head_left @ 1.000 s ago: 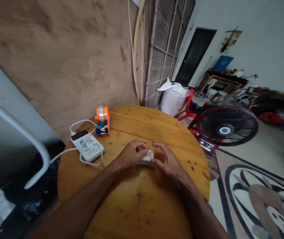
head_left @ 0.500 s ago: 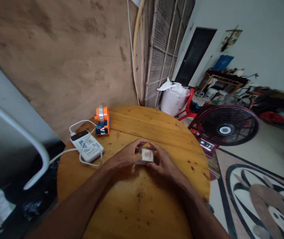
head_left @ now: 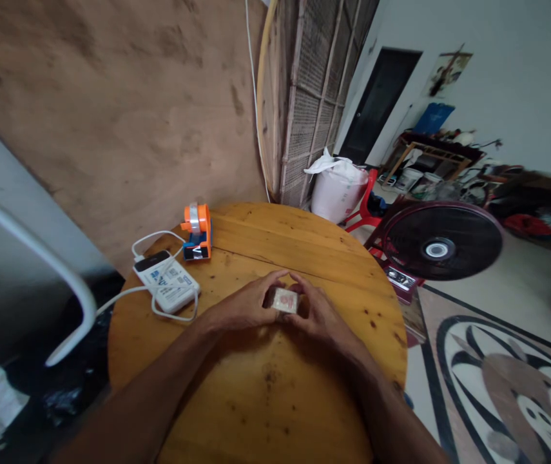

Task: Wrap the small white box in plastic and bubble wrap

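Observation:
A small white pack with a red print on top, like a deck of cards [head_left: 285,301], is held low over the round wooden table between my two hands. My left hand [head_left: 251,301] curves around its left side, thumb at the near corner and fingers arched over the far side. On the right, my right hand [head_left: 318,309] grips it with the thumb along the near edge and the fingers bent behind. Both sets of fingertips almost meet beyond the pack. Its underside is hidden.
On the wooden table [head_left: 275,238], a white power bank [head_left: 171,283] with a white cable lies at the left. Behind it stands an orange and blue tape dispenser [head_left: 198,232]. A dark red fan [head_left: 442,241] stands past the right edge, near a red chair [head_left: 366,209] and a white sack [head_left: 337,190].
My left thumb has shifted from the pack's left top edge down to its near corner. The left fingers have straightened a little. The pack stays in nearly the same place.

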